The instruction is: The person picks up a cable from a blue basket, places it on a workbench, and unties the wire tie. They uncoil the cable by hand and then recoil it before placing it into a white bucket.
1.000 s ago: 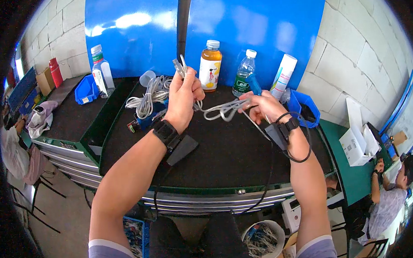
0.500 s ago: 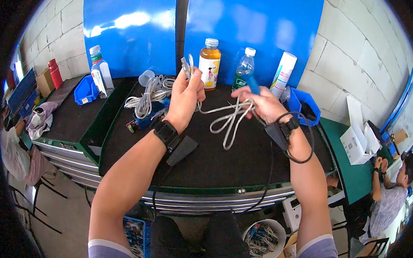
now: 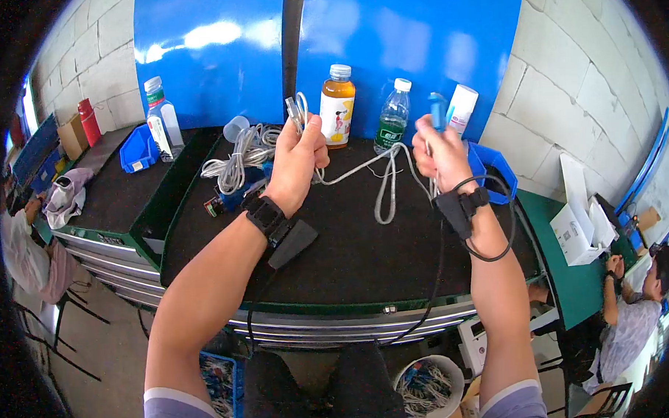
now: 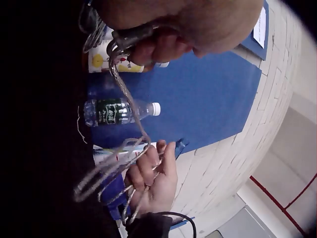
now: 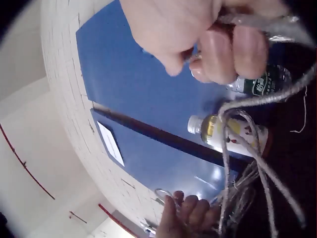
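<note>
A grey cable (image 3: 382,200) hangs in loops between the two hands, above the black mat. My left hand (image 3: 297,162) pinches one end, a clear-and-metal connector (image 3: 293,109) standing up from the fingers. My right hand (image 3: 442,155) is raised at the right, fingers curled round the cable, and a blue connector (image 3: 438,109) rises above its thumb. In the left wrist view the right hand (image 4: 156,183) has several cable strands across its fingers. In the right wrist view the left hand (image 5: 190,215) shows at the bottom.
Coiled grey cables (image 3: 237,161) lie at the left on the mat (image 3: 336,260). Behind stand a juice bottle (image 3: 338,109), a green-labelled water bottle (image 3: 394,118) and a white can (image 3: 461,109). A blue bin (image 3: 496,196) sits at the right; a person (image 3: 637,316) is farther right.
My right hand has risen and turned upright with the blue connector, and the cable loops have spread and dropped between the hands. The left hand has barely moved.
</note>
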The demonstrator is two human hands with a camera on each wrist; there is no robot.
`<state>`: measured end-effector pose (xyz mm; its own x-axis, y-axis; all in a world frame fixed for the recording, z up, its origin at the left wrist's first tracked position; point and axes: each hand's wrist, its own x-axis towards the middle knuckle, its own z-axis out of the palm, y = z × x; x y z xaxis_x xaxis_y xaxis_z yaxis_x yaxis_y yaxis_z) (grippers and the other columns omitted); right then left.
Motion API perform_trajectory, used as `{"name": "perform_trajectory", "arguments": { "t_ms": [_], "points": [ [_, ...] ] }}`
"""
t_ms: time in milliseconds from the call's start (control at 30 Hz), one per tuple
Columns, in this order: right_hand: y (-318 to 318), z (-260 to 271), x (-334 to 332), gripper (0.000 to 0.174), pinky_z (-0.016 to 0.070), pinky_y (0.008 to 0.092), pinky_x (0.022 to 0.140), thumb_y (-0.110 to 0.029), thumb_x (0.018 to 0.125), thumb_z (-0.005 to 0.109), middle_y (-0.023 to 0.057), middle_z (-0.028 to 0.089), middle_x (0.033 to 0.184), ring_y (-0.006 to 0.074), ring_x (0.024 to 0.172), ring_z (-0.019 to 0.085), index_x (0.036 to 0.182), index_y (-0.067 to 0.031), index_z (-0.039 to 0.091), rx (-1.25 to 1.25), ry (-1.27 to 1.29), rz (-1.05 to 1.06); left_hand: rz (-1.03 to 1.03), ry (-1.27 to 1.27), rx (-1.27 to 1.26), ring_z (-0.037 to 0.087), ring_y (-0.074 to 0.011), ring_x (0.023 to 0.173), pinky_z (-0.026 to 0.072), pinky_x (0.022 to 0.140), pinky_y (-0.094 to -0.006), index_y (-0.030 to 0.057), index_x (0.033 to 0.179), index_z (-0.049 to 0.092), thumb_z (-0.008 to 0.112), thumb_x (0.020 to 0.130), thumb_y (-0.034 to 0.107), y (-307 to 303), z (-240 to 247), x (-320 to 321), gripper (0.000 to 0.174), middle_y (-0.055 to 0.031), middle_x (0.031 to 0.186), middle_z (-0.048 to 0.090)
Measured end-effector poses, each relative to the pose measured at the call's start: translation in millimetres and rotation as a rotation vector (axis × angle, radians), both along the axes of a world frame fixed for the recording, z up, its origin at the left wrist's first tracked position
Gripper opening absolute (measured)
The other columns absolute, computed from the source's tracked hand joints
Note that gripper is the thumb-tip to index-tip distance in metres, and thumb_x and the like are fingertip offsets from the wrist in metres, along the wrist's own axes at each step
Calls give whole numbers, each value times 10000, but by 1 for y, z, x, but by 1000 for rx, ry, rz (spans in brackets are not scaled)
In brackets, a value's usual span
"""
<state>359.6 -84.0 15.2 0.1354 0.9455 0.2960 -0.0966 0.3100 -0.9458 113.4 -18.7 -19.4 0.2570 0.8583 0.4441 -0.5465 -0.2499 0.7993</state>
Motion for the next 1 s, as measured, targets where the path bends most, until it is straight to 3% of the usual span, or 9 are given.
{"name": "perform_trajectory", "arguments": {
  "t_ms": [33, 200, 300, 367, 467, 533, 633, 700, 1000],
  "points": [
    [-2, 0, -6, 219, 244, 226, 363, -269, 937, 679, -80, 424, 599, 35, 402, 344, 1010, -127, 528, -29, -165, -24, -16, -8, -14, 323, -66, 573, 282, 524, -257, 147, 977, 470, 523, 1036, 264, -2, 1, 0, 141, 59, 692, 340],
    [3, -10, -10, 171, 263, 239, 377, -234, 904, 703, -61, 479, 568, 42, 417, 407, 913, -68, 662, -105, -544, -28, -49, -20, -22, 320, -64, 575, 274, 524, -252, 150, 975, 469, 508, 1043, 270, -4, 2, 1, 143, 60, 694, 337],
    [13, -20, 2, 172, 362, 269, 424, -216, 879, 705, -22, 544, 588, 82, 460, 482, 892, -46, 682, -120, -538, -94, -88, -27, 0, 343, -65, 582, 328, 545, -261, 110, 990, 463, 512, 1042, 264, -2, 1, -1, 169, 56, 693, 360],
    [16, -23, 6, 184, 459, 309, 530, -211, 851, 706, 25, 621, 640, 128, 551, 572, 863, -27, 707, -48, -757, -241, -68, -22, -9, 343, -64, 578, 320, 532, -257, 113, 980, 462, 515, 1040, 256, -6, 3, 0, 164, 58, 688, 358],
    [17, -28, 6, 208, 500, 334, 641, -228, 827, 724, 53, 671, 702, 158, 646, 621, 862, -23, 723, -104, -934, -322, -98, -9, -5, 343, -55, 574, 307, 512, -252, 102, 984, 485, 536, 1030, 239, -3, 1, 0, 153, 63, 689, 371],
    [16, -25, 1, 204, 470, 313, 544, -228, 849, 717, 45, 638, 644, 145, 561, 597, 860, -24, 713, -76, -910, -336, -121, 82, 10, 372, -53, 592, 322, 519, -243, 109, 999, 516, 567, 1012, 253, -4, 0, -1, 153, 57, 707, 402],
    [6, -16, -13, 199, 323, 269, 368, -213, 913, 674, 8, 531, 522, 97, 388, 486, 844, -30, 638, -59, -477, -151, -116, 369, 93, 434, -50, 630, 367, 541, -229, 104, 1052, 578, 631, 973, 270, -11, 3, -1, 191, 48, 750, 471],
    [0, -13, -21, 206, 321, 274, 363, -211, 916, 673, 6, 524, 516, 97, 383, 478, 836, -28, 625, -21, -458, -123, -117, 681, 204, 519, -45, 692, 432, 581, -224, 84, 1134, 644, 708, 913, 254, -13, 1, -2, 286, 39, 820, 581],
    [-1, -12, -26, 242, 319, 278, 360, -225, 920, 670, 6, 503, 500, 106, 370, 458, 794, -37, 584, 6, -409, -55, -344, 774, 321, 531, -38, 708, 416, 585, -214, 79, 1059, 690, 701, 915, 174, -17, 4, -4, 173, 57, 840, 638]
  ]
}}
